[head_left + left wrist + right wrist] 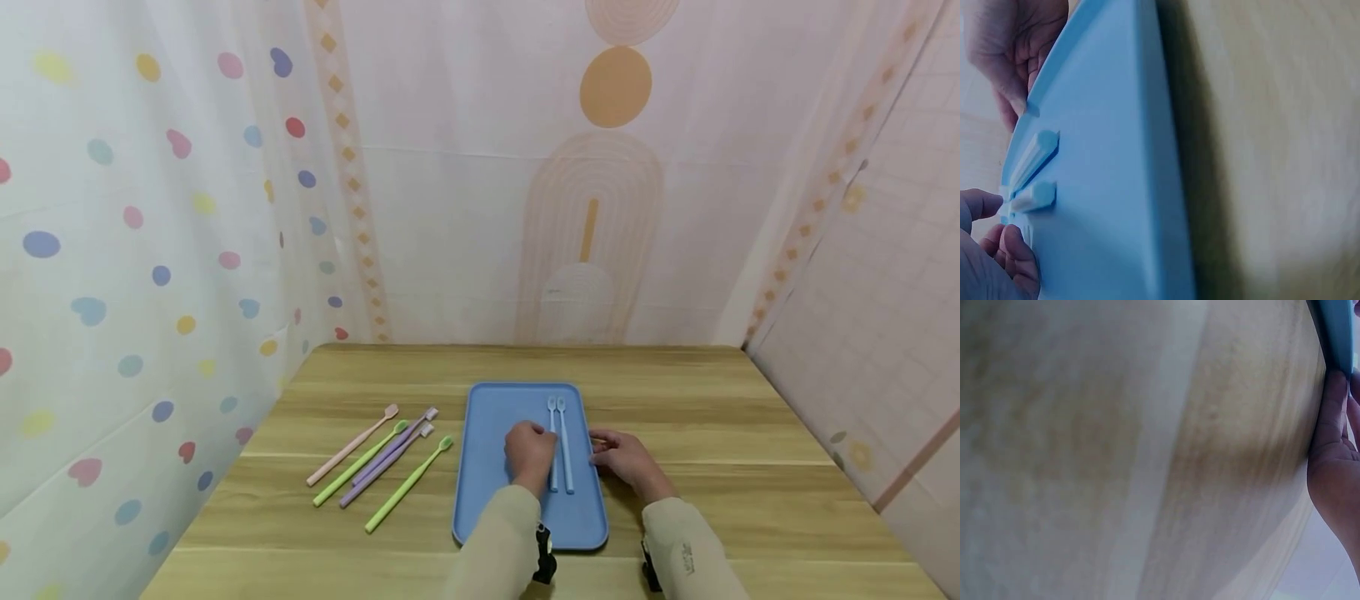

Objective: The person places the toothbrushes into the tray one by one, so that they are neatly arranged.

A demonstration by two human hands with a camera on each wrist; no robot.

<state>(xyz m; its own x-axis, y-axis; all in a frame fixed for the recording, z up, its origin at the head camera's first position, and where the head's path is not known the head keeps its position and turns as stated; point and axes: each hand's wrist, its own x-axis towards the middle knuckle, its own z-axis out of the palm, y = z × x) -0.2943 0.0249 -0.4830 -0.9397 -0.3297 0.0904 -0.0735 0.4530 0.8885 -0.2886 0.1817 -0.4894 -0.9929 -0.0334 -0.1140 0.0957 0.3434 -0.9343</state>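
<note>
Two light blue toothbrushes lie side by side on the right half of a blue tray (487,467), heads toward the back. My left hand (529,452) reaches over the tray and pinches the left toothbrush (553,477); in the left wrist view its thumb and fingers (1013,247) close round the handle. Just right of it lies the other toothbrush (566,458), which no hand holds. At the tray's right rim, my right hand (630,460) grips the edge, and the right wrist view shows that hand (1338,462) against the tray's side.
Left of the tray, several toothbrushes lie slanted on the wooden table (675,375): a pink one (348,450), two purple ones (390,460) and two green ones (408,485). Curtains hang behind the table and along its sides.
</note>
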